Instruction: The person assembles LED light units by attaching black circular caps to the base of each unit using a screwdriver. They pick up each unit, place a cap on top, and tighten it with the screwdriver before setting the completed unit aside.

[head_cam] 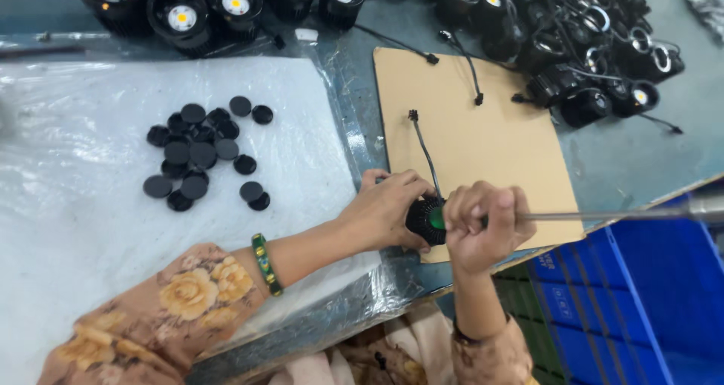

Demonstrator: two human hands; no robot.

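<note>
While braced on cardboard (483,151), left hand (388,208) grips lamp (424,220); right hand (483,223) clenches screwdriver (437,219). Risk: slipping off, gouging lamp through loose bracing.

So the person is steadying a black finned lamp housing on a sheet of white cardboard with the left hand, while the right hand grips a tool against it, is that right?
Not quite: the head view shows the cardboard sheet is tan, not white. The left hand does steady the black finned lamp housing on it, and the right hand grips a tool against it.
</note>
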